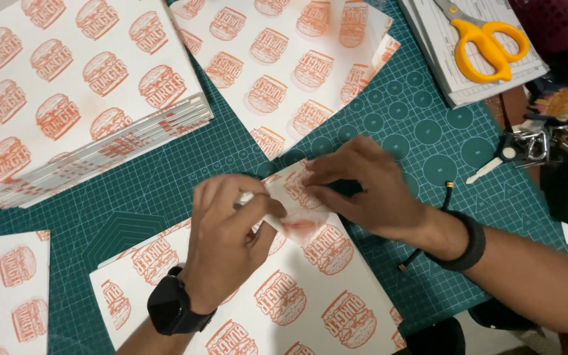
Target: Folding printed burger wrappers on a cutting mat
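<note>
Head view: hands (297,204) fold printed paper (310,296) on green cutting mat (415,131).

The sheet (310,289) under both hands is thin matt paper printed in orange, and its folded corner (297,197) looks slightly translucent. The stack (93,98) at the upper left is the same paper with crisp layered edges. The cutting mat (422,131) is smooth dull green rubbery plastic. The scissors (488,39) have glossy yellow plastic handles and metal blades. The keys (527,148) are shiny metal. The wristband (469,244) and the watch (171,307) are matt black.
</note>
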